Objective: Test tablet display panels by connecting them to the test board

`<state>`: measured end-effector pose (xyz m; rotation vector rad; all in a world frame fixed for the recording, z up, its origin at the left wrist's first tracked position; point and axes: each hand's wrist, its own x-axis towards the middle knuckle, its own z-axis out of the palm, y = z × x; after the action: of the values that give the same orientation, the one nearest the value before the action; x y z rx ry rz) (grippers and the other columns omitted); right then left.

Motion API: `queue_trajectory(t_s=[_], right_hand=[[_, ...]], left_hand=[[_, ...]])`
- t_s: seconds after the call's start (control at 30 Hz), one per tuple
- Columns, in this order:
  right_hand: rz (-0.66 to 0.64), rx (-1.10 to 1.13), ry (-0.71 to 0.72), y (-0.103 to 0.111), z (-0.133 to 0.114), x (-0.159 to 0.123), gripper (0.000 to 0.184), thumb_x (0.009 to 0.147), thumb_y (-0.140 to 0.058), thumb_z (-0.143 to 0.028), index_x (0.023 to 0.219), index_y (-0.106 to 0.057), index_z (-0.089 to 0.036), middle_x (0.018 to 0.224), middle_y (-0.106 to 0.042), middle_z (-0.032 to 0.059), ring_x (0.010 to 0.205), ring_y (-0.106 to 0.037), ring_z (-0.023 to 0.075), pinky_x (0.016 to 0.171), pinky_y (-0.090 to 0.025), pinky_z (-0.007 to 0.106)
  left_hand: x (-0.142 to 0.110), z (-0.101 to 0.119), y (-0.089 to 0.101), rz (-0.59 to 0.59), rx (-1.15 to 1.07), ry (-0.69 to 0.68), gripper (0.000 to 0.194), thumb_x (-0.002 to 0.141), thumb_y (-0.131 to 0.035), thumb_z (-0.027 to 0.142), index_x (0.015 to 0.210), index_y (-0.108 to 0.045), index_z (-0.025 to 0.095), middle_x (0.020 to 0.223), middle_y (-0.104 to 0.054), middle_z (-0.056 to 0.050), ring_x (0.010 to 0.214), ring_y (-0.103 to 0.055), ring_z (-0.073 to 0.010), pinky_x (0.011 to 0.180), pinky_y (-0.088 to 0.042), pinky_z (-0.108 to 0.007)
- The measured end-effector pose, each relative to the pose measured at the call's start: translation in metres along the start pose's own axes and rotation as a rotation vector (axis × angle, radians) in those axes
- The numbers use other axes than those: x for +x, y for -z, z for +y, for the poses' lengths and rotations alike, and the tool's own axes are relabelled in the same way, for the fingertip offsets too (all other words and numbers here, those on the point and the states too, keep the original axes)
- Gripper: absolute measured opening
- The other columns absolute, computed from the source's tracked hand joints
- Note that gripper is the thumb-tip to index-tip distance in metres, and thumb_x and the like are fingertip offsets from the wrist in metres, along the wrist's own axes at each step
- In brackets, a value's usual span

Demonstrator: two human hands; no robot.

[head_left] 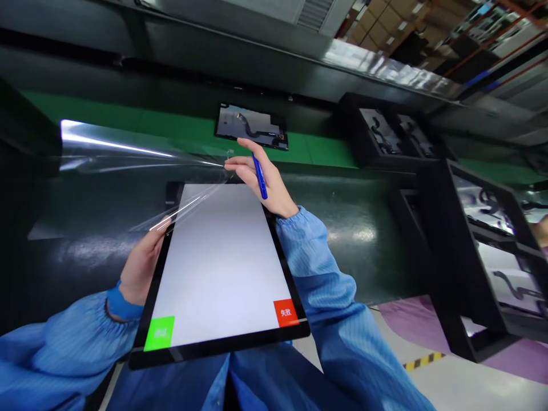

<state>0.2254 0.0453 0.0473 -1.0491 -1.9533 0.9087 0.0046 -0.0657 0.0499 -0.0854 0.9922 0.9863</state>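
A black-framed tablet with a lit white screen tilts toward me, a green square at its lower left and a red one at its lower right. My left hand grips its left edge, the fingers partly hidden behind it. Over the tablet's far end, my right hand pinches a clear plastic film, which stretches out to the left and down across the tablet's upper left corner. A blue pen is tucked between the fingers of that same hand.
Beyond my hands a display panel with a ribbon cable lies on a green mat. Black trays with more panels stand on the right. At the right edge another person's hand shows. Cardboard boxes are stacked in the background.
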Motion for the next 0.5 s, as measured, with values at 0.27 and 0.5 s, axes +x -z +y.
queue_trajectory(t_s=[0.27, 0.5], right_hand=[[-0.019, 0.06, -0.014, 0.0, 0.0, -0.001, 0.062, 0.095, -0.048, -0.052, 0.145, -0.028, -0.021, 0.124, -0.065, 0.0098, 0.115, -0.064, 0.0176, 0.101, -0.05, 0.034], [0.205, 0.198, -0.085, 0.002, 0.001, 0.008, 0.043, 0.102, -0.027, -0.051, 0.126, -0.04, -0.018, 0.099, -0.069, 0.0068, 0.088, -0.07, 0.0153, 0.091, -0.054, 0.032]], left_hand=[[-0.006, 0.002, -0.011, 0.121, 0.001, -0.035, 0.031, 0.097, -0.047, 0.025, 0.12, -0.065, 0.014, 0.095, -0.077, -0.002, 0.104, -0.069, -0.027, 0.092, -0.057, -0.038], [0.001, 0.004, -0.014, -0.037, 0.033, -0.008, 0.04, 0.099, -0.044, 0.034, 0.127, -0.062, 0.013, 0.106, -0.076, -0.001, 0.116, -0.063, -0.0258, 0.1, -0.05, -0.036]])
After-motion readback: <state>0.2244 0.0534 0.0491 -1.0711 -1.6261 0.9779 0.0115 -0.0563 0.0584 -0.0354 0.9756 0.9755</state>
